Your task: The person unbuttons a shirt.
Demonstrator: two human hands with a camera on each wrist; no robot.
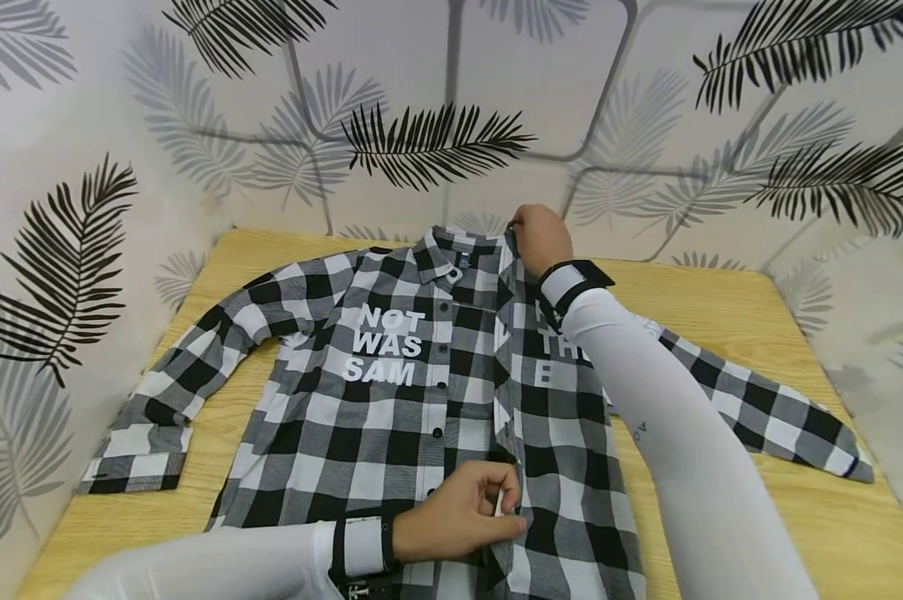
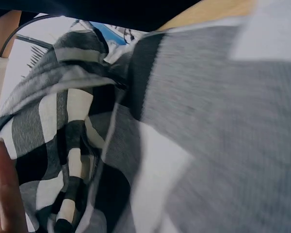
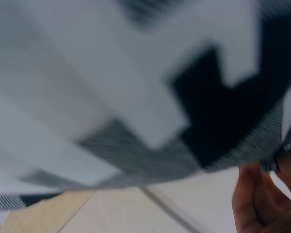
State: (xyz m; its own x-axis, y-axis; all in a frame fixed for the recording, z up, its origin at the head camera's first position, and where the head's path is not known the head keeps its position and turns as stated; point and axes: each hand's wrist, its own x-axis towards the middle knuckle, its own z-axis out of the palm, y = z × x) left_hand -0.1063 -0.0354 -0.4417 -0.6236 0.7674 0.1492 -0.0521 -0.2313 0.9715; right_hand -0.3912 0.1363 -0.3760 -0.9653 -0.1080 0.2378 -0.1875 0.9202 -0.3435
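Observation:
A black, grey and white checked shirt [image 1: 312, 417] lies face up with its collar [image 1: 436, 260] away from me and its front partly open. White lettering [image 1: 387, 346] marks both chest sides. My right hand [image 1: 544, 239] grips the collar's right end, at the top of the open front edge. Lower down, my left hand [image 1: 462, 510] pinches that same front edge between thumb and curled fingers. In the left wrist view, checked cloth [image 2: 213, 121] fills most of the picture beside a finger [image 2: 8, 189]. Lifted cloth [image 3: 136, 111] covers much of the right wrist view, above my fingers [image 3: 254, 204].
The shirt rests on a light wood table [image 1: 781, 308]. One sleeve [image 1: 218, 346] stretches to the left, the other sleeve [image 1: 774, 408] to the right. A wall [image 1: 451, 75] with a leaf pattern stands close behind the table's far edge.

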